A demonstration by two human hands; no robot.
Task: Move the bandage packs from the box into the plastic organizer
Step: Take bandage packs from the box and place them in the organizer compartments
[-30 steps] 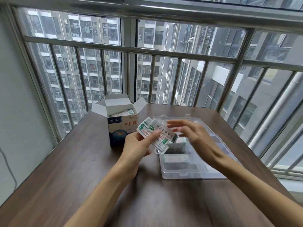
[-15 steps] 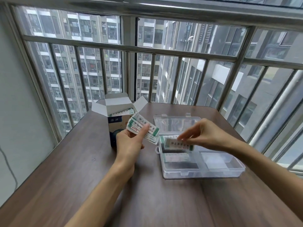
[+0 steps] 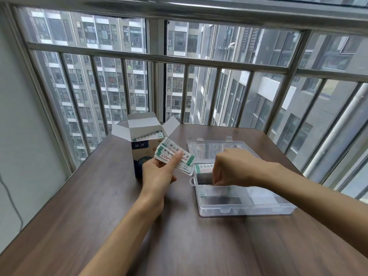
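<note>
Right, left hand [image 3: 159,172] is pinching a fanned stack of bandage packs [image 3: 175,156], long axis running 10-to-4, at 9 o'clock of the right hand [image 3: 235,168]. Right hand is dipping curled fingers into the clear plastic organizer [image 3: 239,210]; can't tell if it's gripping anything. One bandage pack [image 3: 204,167] is lying in the far-left compartment. The opened bandage box [image 3: 145,140] is holding more at 11 o'clock, nothing blocking.

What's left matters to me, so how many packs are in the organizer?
2: one pack in the organizer's far-left compartment, one in the next, under the right hand. More may lie hidden beneath.
</note>
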